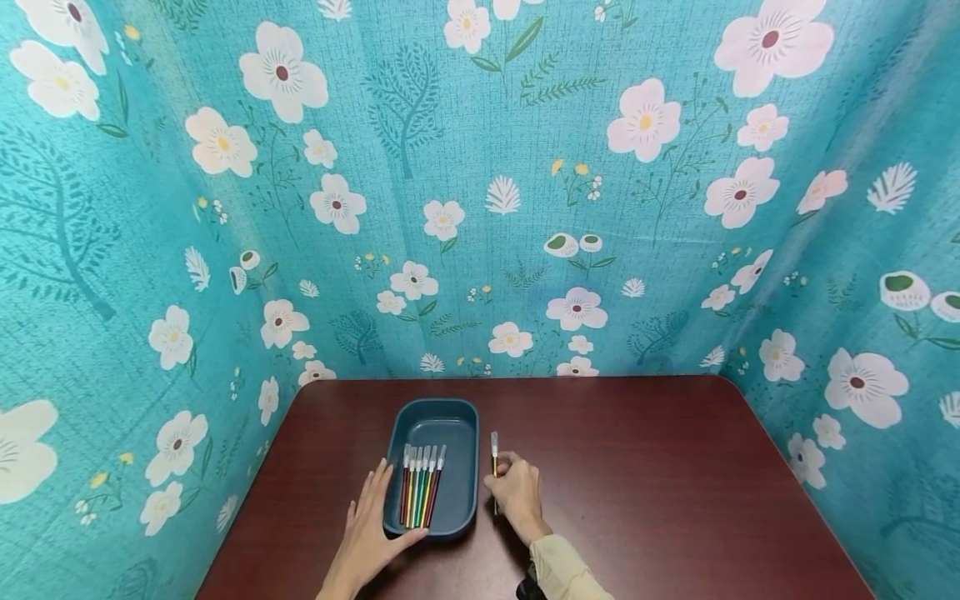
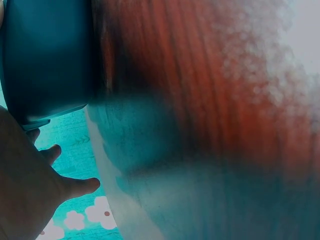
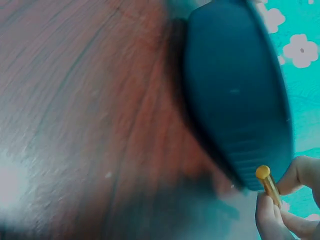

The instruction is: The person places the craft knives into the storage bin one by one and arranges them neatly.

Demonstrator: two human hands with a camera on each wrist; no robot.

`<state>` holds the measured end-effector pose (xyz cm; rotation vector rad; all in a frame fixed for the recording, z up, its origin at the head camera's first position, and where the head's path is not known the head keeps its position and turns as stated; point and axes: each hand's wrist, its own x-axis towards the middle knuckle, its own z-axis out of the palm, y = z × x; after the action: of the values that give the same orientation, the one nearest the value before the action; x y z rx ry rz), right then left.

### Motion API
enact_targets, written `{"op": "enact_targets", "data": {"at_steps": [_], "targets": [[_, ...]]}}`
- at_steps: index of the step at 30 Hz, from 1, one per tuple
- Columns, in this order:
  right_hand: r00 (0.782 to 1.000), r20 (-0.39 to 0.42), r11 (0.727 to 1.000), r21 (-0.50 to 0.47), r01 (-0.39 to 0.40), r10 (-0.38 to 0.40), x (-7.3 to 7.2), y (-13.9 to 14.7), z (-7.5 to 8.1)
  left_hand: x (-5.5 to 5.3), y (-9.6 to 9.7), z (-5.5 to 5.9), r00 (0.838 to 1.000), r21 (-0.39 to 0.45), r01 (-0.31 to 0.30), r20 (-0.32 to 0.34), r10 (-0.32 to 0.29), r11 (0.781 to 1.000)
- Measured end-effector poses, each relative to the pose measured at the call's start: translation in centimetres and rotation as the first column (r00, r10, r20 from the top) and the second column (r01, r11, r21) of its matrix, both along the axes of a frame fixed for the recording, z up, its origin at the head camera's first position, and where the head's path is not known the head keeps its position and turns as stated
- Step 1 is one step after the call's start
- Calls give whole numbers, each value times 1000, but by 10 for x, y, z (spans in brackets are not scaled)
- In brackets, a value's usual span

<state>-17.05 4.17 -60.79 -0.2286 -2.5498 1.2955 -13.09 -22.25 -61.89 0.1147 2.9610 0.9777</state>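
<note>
In the head view, a dark blue tray [image 1: 457,467] stands on the table, with several capped paintbrushes [image 1: 421,492] side by side in it, their handles dark red, gold and green. My left hand [image 1: 365,525] rests at its front left corner, fingers spread fairly straight along the left side and thumb along the front rim. To the right of the tray my right hand [image 1: 519,493] pinches a gold paintbrush [image 1: 494,450] between thumb and fingers. That brush points away from me, its translucent cap at the far end. Its round gold end [image 3: 263,172] shows in the right wrist view.
A dark red-brown table [image 1: 637,467] with rounded far corners lies under everything. A turquoise flowered curtain [image 1: 480,275] hangs behind it and on both sides. The outer side wall of the tray [image 2: 50,55] fills the upper left of the left wrist view.
</note>
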Motion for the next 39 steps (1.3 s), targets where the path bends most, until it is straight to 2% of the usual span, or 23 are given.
{"op": "enact_targets", "data": {"at_steps": [6,14,17,25,28,35,39], "targets": [[999,-37,998,-57,-21,18,2,-5,12,0,1,0,1000,0,0,4,0,1000],[994,-92,995,-81,-61,54,2,-11,23,-1,0,-2,1000,-11,-3,19,3,1000],[994,-97,994,-91,-58,49,2,-13,27,-1,0,-2,1000,-4,1,13,-1,1000],[994,-86,976,-203,-82,65,1,-23,35,-1,-1,-3,1000,3,3,2,-3,1000],[994,-87,979,-187,-85,70,1,-29,37,-1,-1,-3,1000,-3,2,-2,-2,1000],[992,-106,994,-70,-81,73,0,-44,40,-1,-1,-4,1000,2,9,-19,-9,1000],[990,-117,995,-52,-84,78,0,-51,41,0,-1,-3,999,-1,15,-31,-15,1000]]}}
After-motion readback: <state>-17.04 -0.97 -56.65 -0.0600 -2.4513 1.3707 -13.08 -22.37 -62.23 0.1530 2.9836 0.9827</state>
